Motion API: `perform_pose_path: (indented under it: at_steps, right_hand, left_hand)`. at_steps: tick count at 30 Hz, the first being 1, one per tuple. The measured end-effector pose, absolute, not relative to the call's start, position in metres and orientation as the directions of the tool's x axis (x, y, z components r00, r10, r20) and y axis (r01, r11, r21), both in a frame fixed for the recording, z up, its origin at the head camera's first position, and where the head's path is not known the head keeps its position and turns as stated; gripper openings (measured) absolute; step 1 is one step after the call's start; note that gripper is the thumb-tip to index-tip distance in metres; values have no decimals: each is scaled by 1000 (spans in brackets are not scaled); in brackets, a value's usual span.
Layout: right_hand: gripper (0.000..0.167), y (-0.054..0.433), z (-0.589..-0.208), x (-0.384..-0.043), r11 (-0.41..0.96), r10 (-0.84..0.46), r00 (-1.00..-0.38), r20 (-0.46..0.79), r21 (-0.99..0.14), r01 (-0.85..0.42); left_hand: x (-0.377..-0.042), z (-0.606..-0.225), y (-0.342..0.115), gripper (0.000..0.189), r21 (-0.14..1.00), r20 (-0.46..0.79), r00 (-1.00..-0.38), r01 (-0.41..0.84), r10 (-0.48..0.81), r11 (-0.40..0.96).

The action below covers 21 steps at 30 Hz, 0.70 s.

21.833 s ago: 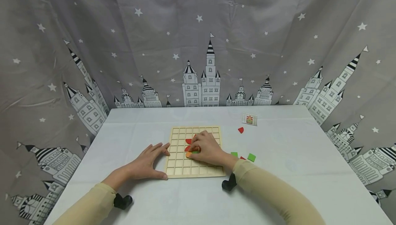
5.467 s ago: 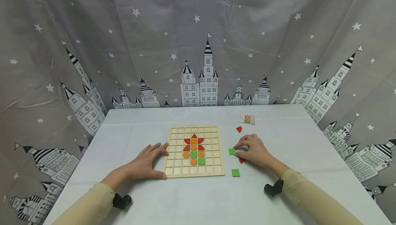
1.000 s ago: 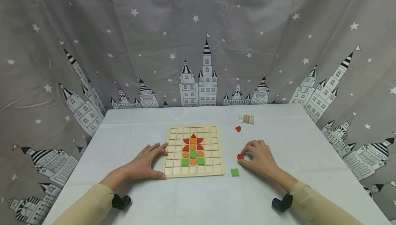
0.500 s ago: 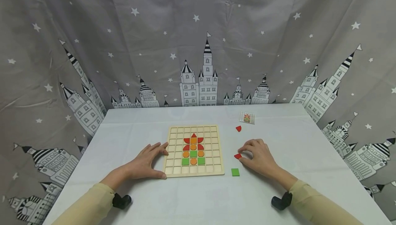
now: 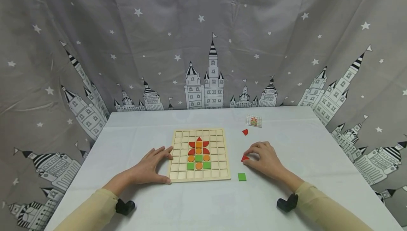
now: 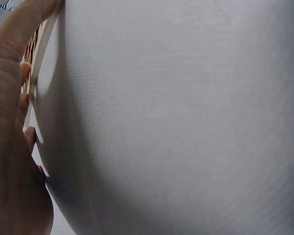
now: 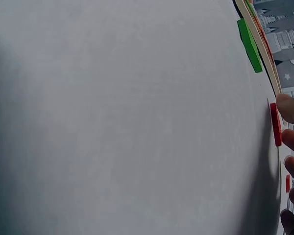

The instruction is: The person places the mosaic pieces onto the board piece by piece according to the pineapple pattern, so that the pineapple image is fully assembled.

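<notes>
Thumb and fingertips of my left hand (image 5: 145, 169) rest on the left edge and near-left corner of a pale wooden grid board (image 5: 222, 173), fingers spread. On the board, orange circles (image 5: 198, 166), green squares (image 5: 190, 166), an orange square (image 5: 199, 144), a red triangle (image 5: 199, 139) and red curved pieces (image 5: 192, 151) form a figure. Right of the board, my right hand (image 5: 265, 160) pinches a small red fan-shaped piece (image 5: 244, 158) between thumb and index finger, low over the table. The right wrist view shows the red piece (image 7: 276, 125) on edge at the fingertips.
A loose green square (image 5: 241, 177) lies on the white table, nearer than the right hand. Farther back are another red fan-shaped piece (image 5: 245, 132) and a small card (image 5: 253, 120) with a printed grid figure. A grey castle-print curtain (image 5: 203, 47) hangs behind.
Since 5.5 seconds ago, a green square has joined the board's lower-left figure. My right hand has gone to the red piece, which has turned and shifted slightly left. My left hand stays put.
</notes>
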State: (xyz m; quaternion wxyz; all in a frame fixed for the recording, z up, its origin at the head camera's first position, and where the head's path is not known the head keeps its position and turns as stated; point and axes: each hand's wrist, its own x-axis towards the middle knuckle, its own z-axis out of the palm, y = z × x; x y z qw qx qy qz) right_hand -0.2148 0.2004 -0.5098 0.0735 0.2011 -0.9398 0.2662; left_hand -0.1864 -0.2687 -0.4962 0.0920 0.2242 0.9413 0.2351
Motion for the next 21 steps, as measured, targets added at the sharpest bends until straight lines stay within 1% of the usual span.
perform_pose_path:
  at_steps: [3,11,21]
  right_hand:
    - [23,195,-511,-216,782,-339,-906,255,-458,-422]
    - [21,188,-516,-216,784,-339,-904,259,-454,-424]
    - [18,184,-514,-215,802,-294,-931,215,-475,-363]
  left_hand:
    - [-187,-496,-268,80,485,-72,-883,375,464,790]
    - [-186,-497,-268,79,491,-55,-876,394,479,777]
    - [-187,-497,-268,80,479,-61,-881,386,469,788]
